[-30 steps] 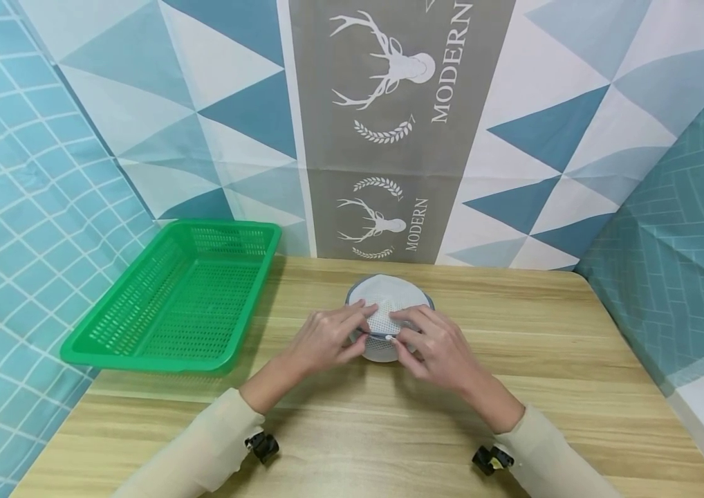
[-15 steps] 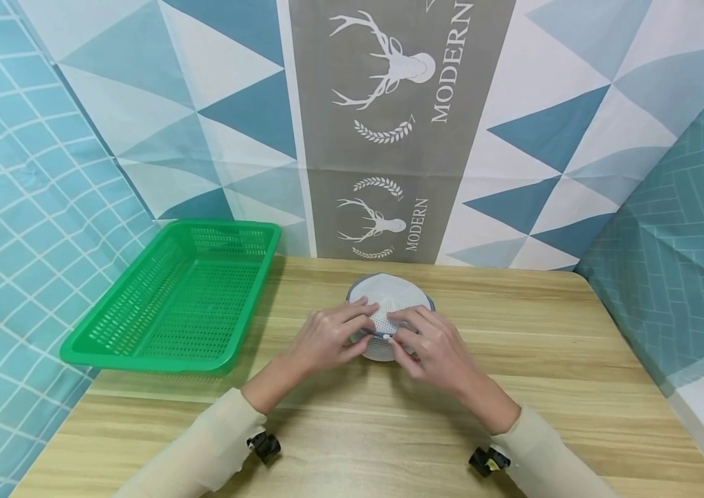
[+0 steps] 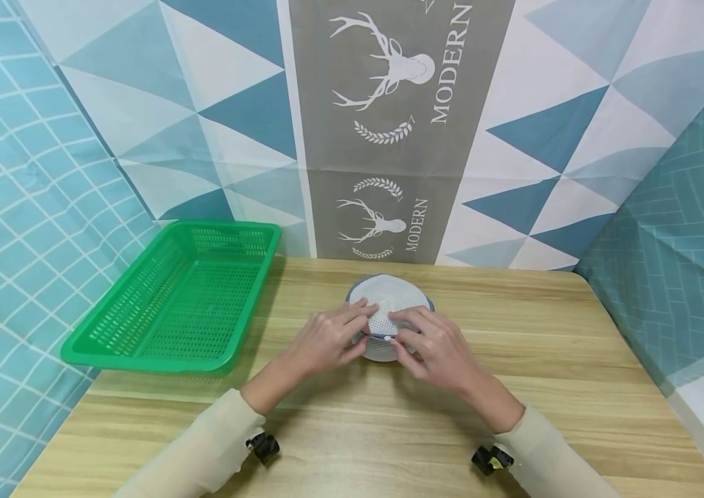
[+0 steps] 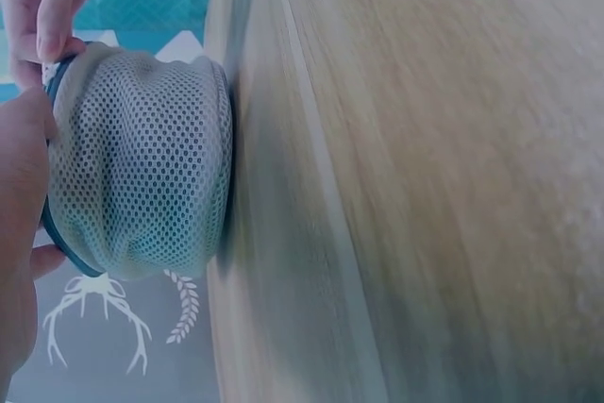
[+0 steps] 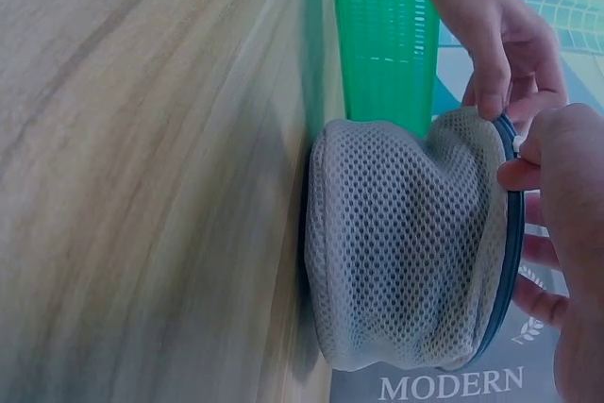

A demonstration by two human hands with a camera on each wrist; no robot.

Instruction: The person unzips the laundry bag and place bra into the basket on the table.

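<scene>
A round mesh laundry bag point(image 3: 382, 286), white with a blue zippered rim, stands on the table in front of both hands. Its mesh side wall point(image 4: 142, 167) looks soft and creased in the wrist views. My left hand point(image 3: 329, 337) pinches the zippered rim at the near side, thumb below and fingers over the top. Just to its right, my right hand point(image 3: 442, 349) pinches at the white zipper pull point(image 3: 388, 338) between thumb and forefinger. Other fingers of the right hand point(image 5: 580, 205) spread over the bag's top.
A green perforated plastic basket point(image 3: 202, 315) stands at the left of the wooden table point(image 3: 352, 436). Patterned cloth point(image 3: 252, 90) hangs behind the table's back edge and along both sides. Small black cameras point(image 3: 263, 447) sit on the sleeves.
Both hands keep nearly the same place on the bag's rim. The right hand shifts very slightly left, then back right. The bag stays where it was.
</scene>
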